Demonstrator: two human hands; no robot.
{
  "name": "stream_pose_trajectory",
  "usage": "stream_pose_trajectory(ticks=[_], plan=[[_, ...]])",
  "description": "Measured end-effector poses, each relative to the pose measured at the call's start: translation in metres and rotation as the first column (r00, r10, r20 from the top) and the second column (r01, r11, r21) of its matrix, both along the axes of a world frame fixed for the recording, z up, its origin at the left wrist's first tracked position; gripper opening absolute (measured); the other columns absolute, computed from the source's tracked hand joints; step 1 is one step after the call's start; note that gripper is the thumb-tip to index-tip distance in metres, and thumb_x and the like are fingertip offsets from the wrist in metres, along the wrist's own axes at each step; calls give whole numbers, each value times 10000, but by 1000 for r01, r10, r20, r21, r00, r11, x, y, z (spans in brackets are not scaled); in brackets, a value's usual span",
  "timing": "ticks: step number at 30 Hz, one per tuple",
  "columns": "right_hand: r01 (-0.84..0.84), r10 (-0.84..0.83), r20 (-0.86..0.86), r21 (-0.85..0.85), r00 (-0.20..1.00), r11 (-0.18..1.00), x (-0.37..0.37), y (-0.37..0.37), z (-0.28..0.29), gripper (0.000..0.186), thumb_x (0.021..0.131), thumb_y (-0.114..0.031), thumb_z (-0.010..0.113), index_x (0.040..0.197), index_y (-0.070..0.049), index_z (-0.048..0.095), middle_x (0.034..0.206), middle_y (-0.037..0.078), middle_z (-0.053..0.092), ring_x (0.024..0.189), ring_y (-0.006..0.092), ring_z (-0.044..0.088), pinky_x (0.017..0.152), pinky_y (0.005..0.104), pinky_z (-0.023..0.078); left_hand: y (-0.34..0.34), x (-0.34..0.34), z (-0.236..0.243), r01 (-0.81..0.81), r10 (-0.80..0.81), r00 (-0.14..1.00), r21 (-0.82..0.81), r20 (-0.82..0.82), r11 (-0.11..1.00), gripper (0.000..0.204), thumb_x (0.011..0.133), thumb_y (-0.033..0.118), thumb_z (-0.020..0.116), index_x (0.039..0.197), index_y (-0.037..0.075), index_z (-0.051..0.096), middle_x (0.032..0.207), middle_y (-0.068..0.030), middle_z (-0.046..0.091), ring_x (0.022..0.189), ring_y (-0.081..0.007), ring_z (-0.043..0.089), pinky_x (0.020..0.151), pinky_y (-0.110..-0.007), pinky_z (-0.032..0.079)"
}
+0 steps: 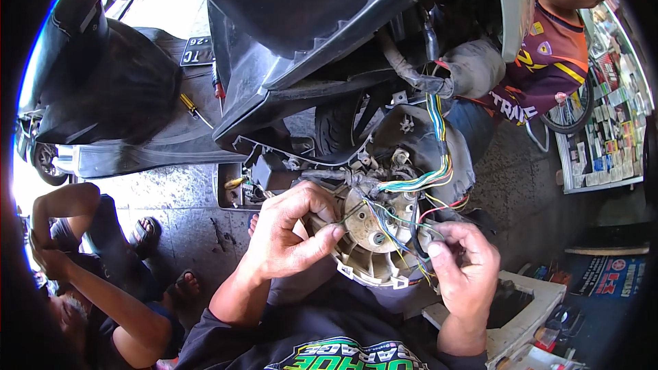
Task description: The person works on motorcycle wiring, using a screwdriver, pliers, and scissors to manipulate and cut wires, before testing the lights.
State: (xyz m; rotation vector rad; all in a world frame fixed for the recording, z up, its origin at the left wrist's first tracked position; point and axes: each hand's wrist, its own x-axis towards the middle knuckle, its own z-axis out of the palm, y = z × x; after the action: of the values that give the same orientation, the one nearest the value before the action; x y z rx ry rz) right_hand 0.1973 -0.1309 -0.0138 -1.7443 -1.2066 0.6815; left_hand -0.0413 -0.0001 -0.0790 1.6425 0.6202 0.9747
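My left hand (295, 233) pinches a thin dark-green wire at the left of an exposed cream-grey round plastic housing (363, 216) with radial ribs and bolts. My right hand (462, 267) grips wires at the housing's right, beside a black loop. A multicoloured wire bundle (435, 164) drops from a taped harness (428, 79) and bends left across the housing's top. Loose blue, yellow and green wires cross its face. Behind it is a dark, dusty plastic shell (449, 151).
Black scooter bodywork (288, 34) spans the top, with a screwdriver (192, 106) on its floorboard. A seated person (130, 315) is at lower left, another (541, 41) at upper right. A parts tray (233, 209) sits behind my left hand, a display case (596, 109) far right, a white box (528, 288) lower right.
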Motion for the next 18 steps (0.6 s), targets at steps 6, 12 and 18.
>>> stream_pose_trajectory(ticks=[6,12,18], plan=[[-112,100,-358,-13,929,994,4,-10,12,297,1036,-150,654,1203,93,617,968,103,688,817,113,682,734,246,552,1,1,-6,-3,5,999,-59,32,998,156,853,75,794,891,19,652,884,-98,701,834,-223,697,750,-340,539],[-54,11,-313,-130,950,990,1,-17,15,338,1010,-176,700,1188,100,621,883,89,685,742,110,683,672,242,558,3,-1,0,29,-26,998,-63,57,998,131,865,74,768,908,17,659,927,-109,721,870,-232,709,789,-344,548],[-93,49,-405,-89,913,992,-2,-27,16,315,999,-129,696,1187,114,628,897,119,710,790,141,710,716,266,578,-8,-10,5,-106,109,992,-57,61,993,111,880,86,708,945,8,663,1001,-160,727,940,-277,719,846,-360,555]])
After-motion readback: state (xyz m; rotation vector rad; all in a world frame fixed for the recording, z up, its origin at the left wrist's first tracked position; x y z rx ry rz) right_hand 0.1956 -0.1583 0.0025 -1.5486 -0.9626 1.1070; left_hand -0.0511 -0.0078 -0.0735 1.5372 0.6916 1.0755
